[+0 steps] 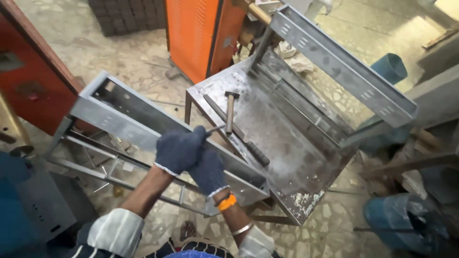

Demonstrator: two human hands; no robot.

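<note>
Both gloved hands meet over the near edge of a grey sheet-metal channel (143,122). The left hand (179,149) is clenched around a thin metal rod (216,128) that pokes out past its knuckles; the right hand (208,169) is clasped against the left, its own grip hidden. Just beyond the hands, a hammer (230,111) lies on the scuffed steel table (287,157). A second perforated channel (344,67) leans on the table's far side. An orange cabinet (201,33) stands further off.

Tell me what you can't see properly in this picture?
Head view:
- The thin metal rod: its near end is hidden inside the dark blue gloved left hand.
- The dark blue gloved right hand: its fingers are tucked behind the left glove.
- The orange metal cabinet: its top is cut off by the picture's edge.
</note>
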